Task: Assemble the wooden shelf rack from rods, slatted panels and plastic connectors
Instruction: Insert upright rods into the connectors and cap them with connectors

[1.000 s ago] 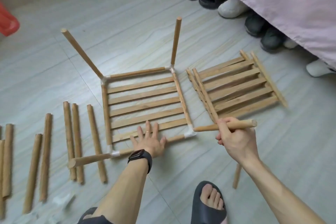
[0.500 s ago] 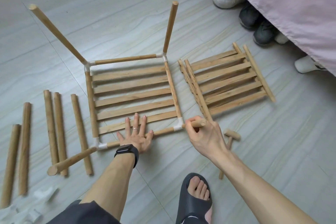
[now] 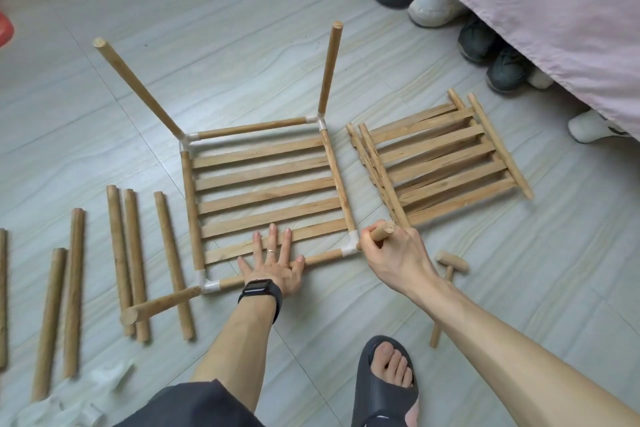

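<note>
Four rods should stand at this frame [image 3: 266, 198]; my right hand [image 3: 398, 253] is closed around the last rod [image 3: 381, 231] at the near-right connector [image 3: 351, 244]. Left hand [image 3: 273, 263] lies flat, open, on the frame's near rail. Light, stiff wood; I'd hold low.

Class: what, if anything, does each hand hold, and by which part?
The right hand grips a rod near its free end. The left hand holds nothing; it lies flat on the frame.

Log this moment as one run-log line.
step: fourth leg rod into near-right connector | left hand: flat on frame | right hand: grip on rod | mallet: floor
</note>
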The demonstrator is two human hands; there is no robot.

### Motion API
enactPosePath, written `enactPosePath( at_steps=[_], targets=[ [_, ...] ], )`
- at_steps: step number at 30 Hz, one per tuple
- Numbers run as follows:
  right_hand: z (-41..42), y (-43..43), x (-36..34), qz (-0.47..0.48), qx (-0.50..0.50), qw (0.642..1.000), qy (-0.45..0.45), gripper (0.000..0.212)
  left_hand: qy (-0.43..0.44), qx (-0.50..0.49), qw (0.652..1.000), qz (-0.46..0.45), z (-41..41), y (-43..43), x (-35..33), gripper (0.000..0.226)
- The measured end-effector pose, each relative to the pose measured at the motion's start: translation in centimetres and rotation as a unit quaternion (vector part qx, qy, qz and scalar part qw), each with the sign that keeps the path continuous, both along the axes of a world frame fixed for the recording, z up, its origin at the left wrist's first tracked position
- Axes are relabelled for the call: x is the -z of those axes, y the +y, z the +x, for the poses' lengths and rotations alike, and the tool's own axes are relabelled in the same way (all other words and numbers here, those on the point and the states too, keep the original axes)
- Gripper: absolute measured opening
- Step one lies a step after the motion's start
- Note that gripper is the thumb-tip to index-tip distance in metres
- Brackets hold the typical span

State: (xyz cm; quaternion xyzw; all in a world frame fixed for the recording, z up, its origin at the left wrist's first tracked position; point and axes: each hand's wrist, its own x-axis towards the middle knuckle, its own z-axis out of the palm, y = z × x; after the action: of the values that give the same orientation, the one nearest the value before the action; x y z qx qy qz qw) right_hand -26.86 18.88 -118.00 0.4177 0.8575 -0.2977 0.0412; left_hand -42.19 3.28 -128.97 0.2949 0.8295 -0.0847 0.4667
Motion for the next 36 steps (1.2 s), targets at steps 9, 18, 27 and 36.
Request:
enactPosePath(
  at_steps=[9,18,27,36],
  targets=[
    [-0.9,0.6,-0.9,-0.038,0.026,0.998,-0.035,0.044,0.019,0.022,1.0,-0.012,0.1,0.5,-2.3,0.075],
    [2.2,-0.9,-1.1,-0.001,0.036,0.999,-0.027,0.039,0.059,0.078,0.995,-0.002,2.2,-1.4,-2.2,0.07],
    [2.0,-1.8,-1.4,-0.008,0.09,0.995,-0.035,0.044,0.092,0.134,0.987,-0.006,1.4,-1.0,-2.7,0.073],
    [2.0,-0.7,-5.9,-0.083,-0.012,0.971,-0.225,0.042,0.03,0.142,0.989,0.02,-4.1,4.3,-13.3,0.049]
  ],
)
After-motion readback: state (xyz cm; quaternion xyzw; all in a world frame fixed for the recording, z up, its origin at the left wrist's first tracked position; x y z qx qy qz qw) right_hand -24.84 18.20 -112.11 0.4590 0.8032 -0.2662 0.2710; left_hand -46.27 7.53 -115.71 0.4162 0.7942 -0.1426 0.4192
